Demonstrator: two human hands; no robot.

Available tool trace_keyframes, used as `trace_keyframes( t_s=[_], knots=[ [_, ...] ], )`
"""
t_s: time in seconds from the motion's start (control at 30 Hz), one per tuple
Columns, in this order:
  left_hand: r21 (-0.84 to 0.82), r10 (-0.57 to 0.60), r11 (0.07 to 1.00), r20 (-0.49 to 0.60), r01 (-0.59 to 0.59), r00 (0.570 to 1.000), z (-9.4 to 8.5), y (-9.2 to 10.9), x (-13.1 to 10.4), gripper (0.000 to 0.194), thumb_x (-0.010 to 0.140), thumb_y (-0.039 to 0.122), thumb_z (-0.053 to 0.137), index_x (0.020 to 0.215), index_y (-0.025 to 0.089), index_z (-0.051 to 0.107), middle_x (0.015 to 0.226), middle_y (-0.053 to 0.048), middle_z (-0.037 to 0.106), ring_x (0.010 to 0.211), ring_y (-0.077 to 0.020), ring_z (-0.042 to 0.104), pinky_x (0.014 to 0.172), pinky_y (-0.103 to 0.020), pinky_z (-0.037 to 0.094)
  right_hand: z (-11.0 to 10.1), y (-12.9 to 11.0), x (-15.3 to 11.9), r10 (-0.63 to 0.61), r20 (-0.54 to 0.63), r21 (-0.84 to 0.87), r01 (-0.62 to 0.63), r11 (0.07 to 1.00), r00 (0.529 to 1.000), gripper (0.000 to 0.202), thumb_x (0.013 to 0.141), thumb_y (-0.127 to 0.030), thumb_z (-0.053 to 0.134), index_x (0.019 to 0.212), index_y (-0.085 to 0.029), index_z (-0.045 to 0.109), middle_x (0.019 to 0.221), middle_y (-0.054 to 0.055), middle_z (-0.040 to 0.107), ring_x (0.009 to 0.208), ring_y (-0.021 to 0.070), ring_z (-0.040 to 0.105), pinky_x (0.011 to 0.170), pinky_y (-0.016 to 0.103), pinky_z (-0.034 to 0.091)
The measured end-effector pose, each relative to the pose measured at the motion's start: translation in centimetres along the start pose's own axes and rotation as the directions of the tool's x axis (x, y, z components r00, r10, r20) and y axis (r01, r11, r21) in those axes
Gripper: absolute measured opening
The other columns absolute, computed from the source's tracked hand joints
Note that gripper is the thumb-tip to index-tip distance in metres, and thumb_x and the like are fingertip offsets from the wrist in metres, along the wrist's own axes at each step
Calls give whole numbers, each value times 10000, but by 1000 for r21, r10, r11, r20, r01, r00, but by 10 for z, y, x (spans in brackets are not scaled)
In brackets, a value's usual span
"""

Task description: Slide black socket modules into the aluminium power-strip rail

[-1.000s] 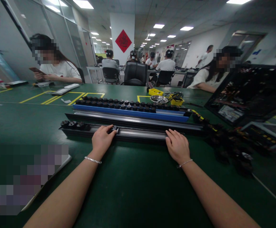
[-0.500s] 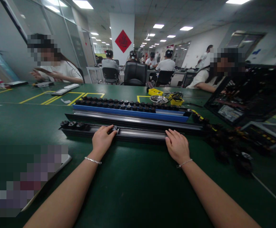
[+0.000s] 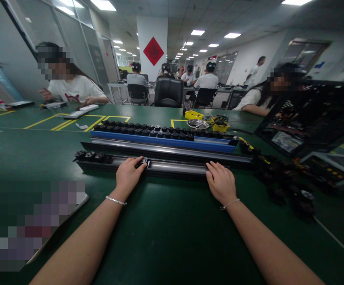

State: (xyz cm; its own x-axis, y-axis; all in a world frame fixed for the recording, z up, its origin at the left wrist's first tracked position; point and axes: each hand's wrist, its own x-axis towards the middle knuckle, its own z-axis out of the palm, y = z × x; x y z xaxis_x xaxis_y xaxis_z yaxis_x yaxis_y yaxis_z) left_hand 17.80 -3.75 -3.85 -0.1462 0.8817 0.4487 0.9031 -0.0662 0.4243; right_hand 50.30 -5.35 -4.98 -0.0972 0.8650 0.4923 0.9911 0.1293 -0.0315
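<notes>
Between the thumb and fingers of my left hand [image 3: 128,173] is a small black part with a grey top [image 3: 144,160], sitting in the channel of the nearest black rail [image 3: 174,166]. My right hand [image 3: 221,181] rests its fingers on the same rail farther right, probably gripping its edge; the thumb is partly hidden. Several similar black parts [image 3: 91,156] stand at the rail's left end. Behind it lies a second black rail [image 3: 160,150] with a bare channel. A blue rail [image 3: 213,146] beyond carries rows of these black parts.
A dark pile of loose parts [image 3: 281,182] lies to the right, beside an open computer case [image 3: 317,114] and a metal box [image 3: 333,168]. Yellow bins [image 3: 193,114] and a round metal dish [image 3: 197,124] stand farther back. People sit across the green table [image 3: 166,237].
My left hand has slid very slightly right along the rail with the small black part. My right hand stays put. The person at the left has lowered their hands.
</notes>
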Motion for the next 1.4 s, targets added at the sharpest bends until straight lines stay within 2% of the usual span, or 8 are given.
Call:
trace_keyframes(
  t_s=[0.43, 0.57, 0.7, 0.9, 1.1, 1.4],
  knots=[
    [-41, 44, 998, -10, -45, 999, 2, 0, -1, 348, 790, 386, 561, 1086, 216, 626, 953, -38, 668, 862, -183, 615, 801, -289, 462, 4, 2, 0, -13, -16, -3, 13, 1000, 1000, 412, 897, -318, 331, 1215, -188, 556, 1273, 52, 548, 1194, 221, 448, 986, 402, 329],
    [77, 67, 995, -10, -66, 998, 0, 2, -3, 409, 787, 448, 540, 1108, 200, 596, 1035, -68, 658, 967, -229, 589, 857, -338, 422, 3, 2, 0, -11, -3, -3, 11, 1000, 1000, 419, 902, -324, 318, 1222, -186, 551, 1279, 51, 543, 1201, 221, 440, 986, 400, 327],
    [168, 21, 985, 30, -26, 999, -2, 7, -3, 407, 791, 498, 506, 1060, 210, 608, 1030, -77, 672, 1010, -257, 574, 931, -409, 354, 3, 3, 0, -11, -2, -1, 11, 1000, 1000, 421, 899, -324, 318, 1224, -190, 550, 1280, 53, 542, 1202, 218, 438, 991, 393, 319],
    [107, 18, 994, 62, -24, 998, -2, 7, -3, 368, 795, 485, 501, 1028, 225, 617, 944, -65, 699, 964, -239, 601, 998, -460, 273, 2, 3, -1, -15, -10, 13, 15, 1000, 1000, 427, 898, -328, 310, 1225, -199, 553, 1274, 56, 546, 1192, 226, 447, 980, 409, 331],
    [92, 9, 996, 51, -14, 999, -2, 8, -3, 322, 779, 470, 535, 987, 245, 637, 926, -51, 707, 956, -238, 607, 1006, -464, 262, 1, 2, 0, -12, -8, 19, 12, 1000, 1000, 426, 899, -329, 308, 1223, -201, 555, 1267, 60, 551, 1190, 227, 449, 977, 412, 333],
    [94, 63, 993, 29, -65, 998, 0, 5, -3, 294, 792, 466, 530, 900, 231, 669, 906, -36, 715, 911, -214, 623, 1008, -432, 277, 3, 3, 0, -14, -12, 15, 14, 1000, 1000, 423, 903, -330, 309, 1218, -190, 556, 1274, 53, 546, 1195, 224, 444, 984, 405, 326]
  ],
)
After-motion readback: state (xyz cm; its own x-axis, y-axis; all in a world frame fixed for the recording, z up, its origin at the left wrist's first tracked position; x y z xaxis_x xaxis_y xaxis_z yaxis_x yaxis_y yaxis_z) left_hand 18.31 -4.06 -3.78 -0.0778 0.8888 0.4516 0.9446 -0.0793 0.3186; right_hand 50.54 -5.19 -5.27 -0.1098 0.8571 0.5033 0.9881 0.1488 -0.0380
